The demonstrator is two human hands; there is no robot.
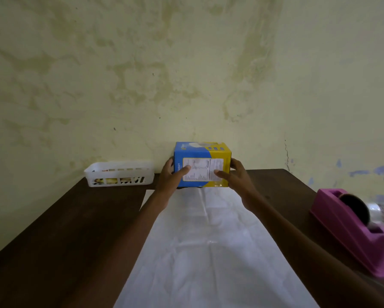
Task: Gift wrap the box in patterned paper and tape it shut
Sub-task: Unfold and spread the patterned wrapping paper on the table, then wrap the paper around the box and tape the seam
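I am on the placing step: my left grip [171, 174] and right grip [234, 176] clamp the box [200, 152] between them, thumbs on its near face, just beyond the paper [209, 252], so next I judge these 2 must draw it back and centre it on that sheet.

Blue-and-yellow box [201, 152], white printed label on its near face, upright at far end of paper [209, 252]. Paper white side up, creased, spread lengthwise. Pink tape dispenser [342, 230] well right.
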